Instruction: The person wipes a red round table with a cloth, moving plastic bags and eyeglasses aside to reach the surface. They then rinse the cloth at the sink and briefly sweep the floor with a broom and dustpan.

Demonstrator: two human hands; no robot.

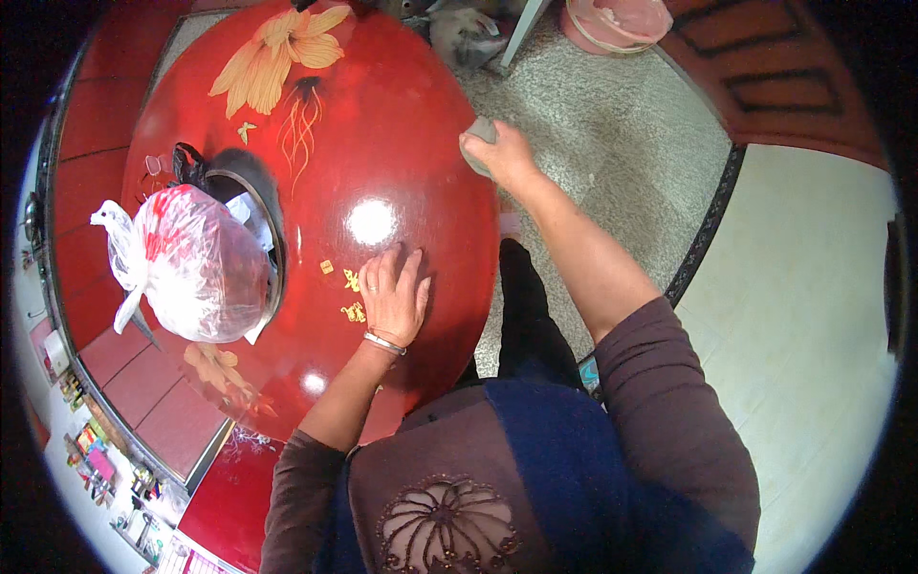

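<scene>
My left hand (pixel 393 295) lies palm down, fingers slightly spread, on a glossy red round tabletop (pixel 401 143) with printed flowers and gold characters. Nothing shows in its grip. At the right rim of the tabletop, my right hand (pixel 510 159) is closed on a grey folded cloth (pixel 479 147), pressed against the edge. Left of my left hand, a dark-rimmed round container (pixel 278 251) holds papers (pixel 251 215) and a knotted clear plastic bag (pixel 204 269) with white and red contents. A black plastic bag (pixel 189 166) sits by its far rim.
A pink bucket (pixel 613 25) stands on the floor at the far right, near a white leg (pixel 526 32). Plastic bags (pixel 466 36) lie beyond the tabletop. Grey speckled carpet (pixel 602 143) meets pale floor tiles (pixel 782 287). A cluttered counter (pixel 100 459) runs along the left.
</scene>
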